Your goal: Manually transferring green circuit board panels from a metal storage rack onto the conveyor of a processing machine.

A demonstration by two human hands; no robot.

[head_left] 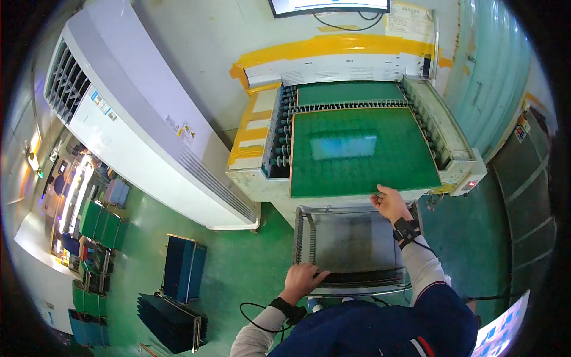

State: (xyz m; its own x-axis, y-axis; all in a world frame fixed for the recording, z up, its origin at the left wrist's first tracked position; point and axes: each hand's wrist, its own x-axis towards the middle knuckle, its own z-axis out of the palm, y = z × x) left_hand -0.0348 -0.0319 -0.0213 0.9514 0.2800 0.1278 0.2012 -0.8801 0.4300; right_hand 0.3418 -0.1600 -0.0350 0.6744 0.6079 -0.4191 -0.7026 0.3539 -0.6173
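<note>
A large green circuit panel [357, 160] lies flat on the rollers of a conveyor machine [247, 169], its near edge sticking out over the machine's front. My right hand [392, 205] is just below that near edge, right of its middle, with fingers apart and holding nothing. A second green panel [351, 92] lies farther in on the rollers. Below the machine's front stands a slotted metal rack [300, 238], with dark board edges [363, 278] at its near side. My left hand [303, 282] rests at the rack's near left corner, fingers loosely bent and thumb stretched to the right.
A tall white air conditioner [154, 125] stands left of the machine. Racks of dark boards [172, 321] stand on the green floor at lower left. A monitor [330, 6] hangs above. Grey panelling [526, 178] is at right, and a lit screen [502, 327] at lower right.
</note>
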